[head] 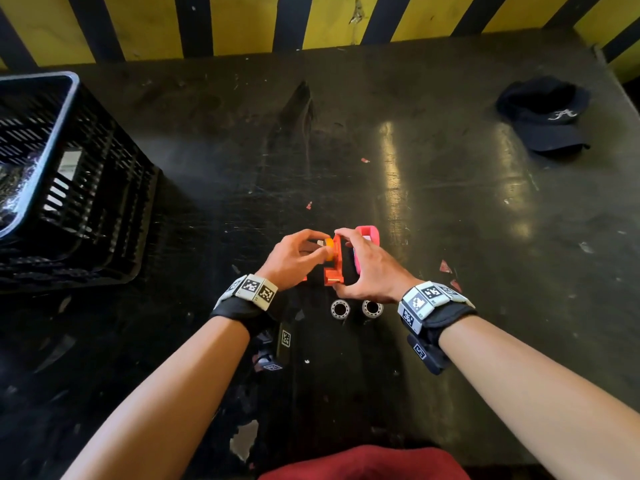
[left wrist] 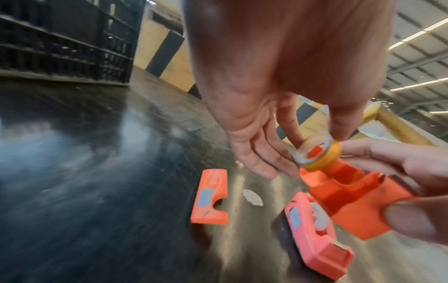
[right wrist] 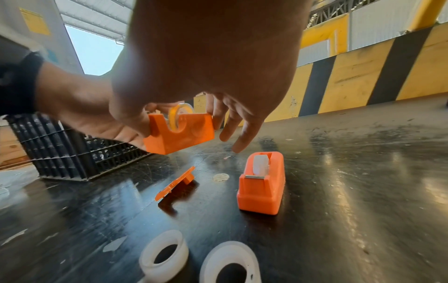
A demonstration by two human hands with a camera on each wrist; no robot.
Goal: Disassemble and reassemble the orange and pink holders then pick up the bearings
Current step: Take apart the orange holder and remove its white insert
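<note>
My right hand [head: 341, 261] grips the orange holder body [head: 333, 263] by its ends, lifted just off the table. My left hand [head: 323, 245] pinches a yellow tape roll [left wrist: 317, 153] at the holder's open cradle; whether the roll is seated I cannot tell. The holder's loose orange side panel [left wrist: 211, 197] lies flat on the table to the left. The pink holder [head: 367, 235] stands whole behind my right hand, with a pale roll inside. Two white ring bearings [head: 340, 309] [head: 372, 307] lie just in front of my wrists.
A black slatted crate [head: 69, 188] stands at the left of the dark scratched table [head: 450, 220]. A dark cap [head: 547, 116] lies at the far right. A yellow and black striped barrier [head: 242, 26] runs along the far edge.
</note>
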